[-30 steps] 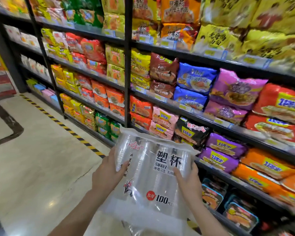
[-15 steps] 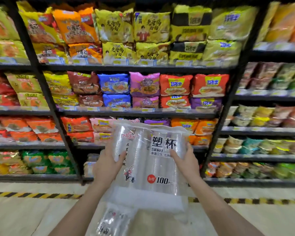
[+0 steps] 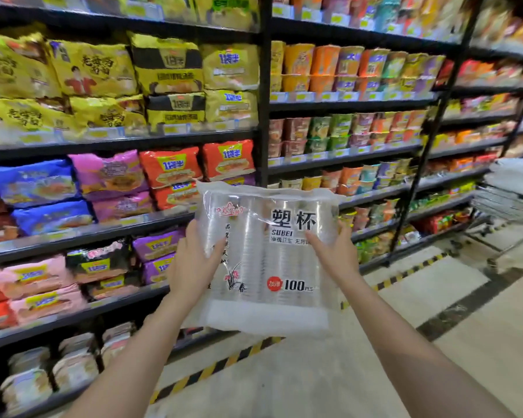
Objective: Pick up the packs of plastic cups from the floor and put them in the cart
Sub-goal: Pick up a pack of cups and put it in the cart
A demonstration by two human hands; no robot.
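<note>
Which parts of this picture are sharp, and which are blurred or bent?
Head view: the pack of cups and both hands, left and right, are fairly sharp; the shelves smear toward the upper right; the wide lens bends the shelf lines; the cart is soft.

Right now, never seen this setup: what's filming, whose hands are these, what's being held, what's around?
There is no machine here. One wide-angle camera sits on a person's head and looks forward and down, so the two bare arms reaching in from the bottom are the wearer's own.

Both hands hold one thing: a clear plastic pack of stacked plastic cups, printed "100 pcs". The left hand grips its left edge and the right hand grips its right edge, fingers curled round it. It is up in the air, not on the floor.

Behind it stand black metal shelves full of coloured noodle packets and cup noodles. Below is a pale tiled floor with a yellow-and-black striped line. At the far right edge is a wire shopping cart with something pale already lying in it.
</note>
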